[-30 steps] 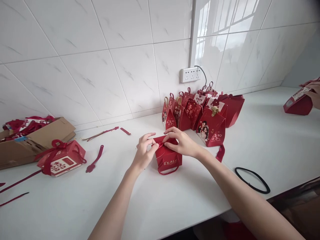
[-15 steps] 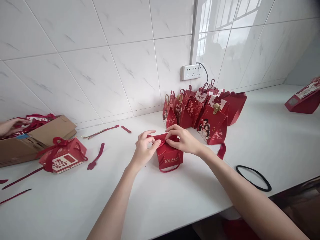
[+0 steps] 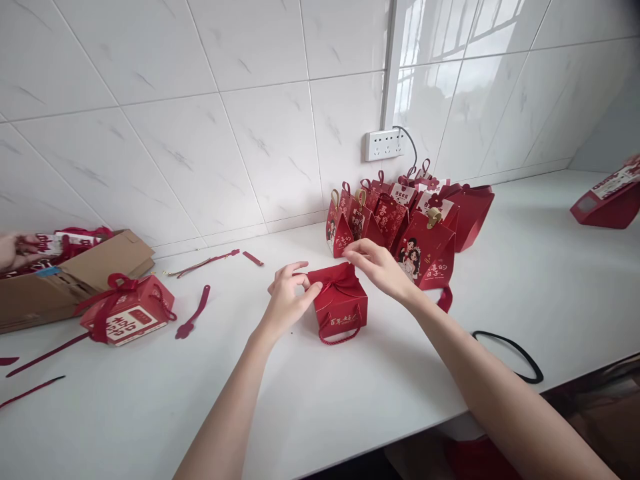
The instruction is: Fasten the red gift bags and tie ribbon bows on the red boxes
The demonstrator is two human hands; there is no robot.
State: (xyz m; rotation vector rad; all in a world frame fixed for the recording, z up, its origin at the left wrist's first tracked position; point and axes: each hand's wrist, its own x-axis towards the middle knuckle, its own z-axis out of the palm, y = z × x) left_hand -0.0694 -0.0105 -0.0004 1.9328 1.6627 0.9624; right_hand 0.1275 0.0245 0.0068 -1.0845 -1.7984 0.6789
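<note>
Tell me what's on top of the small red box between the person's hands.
A red ribbon, gathered in the middle, lies on top of the red box. The left hand covers part of the left side; whatever is inside is hidden by the box itself.

Light is bright, cool and rather diffuse. Up and to the right of the right grip (image 3: 377, 267), the glossy wall tiles (image 3: 450, 100) give glare with a barred reflection. Below the grips, the white bench (image 3: 320, 407) carries only faint shadows; under its edge is dim. Far right is softer, the upper corner darkened.
</note>
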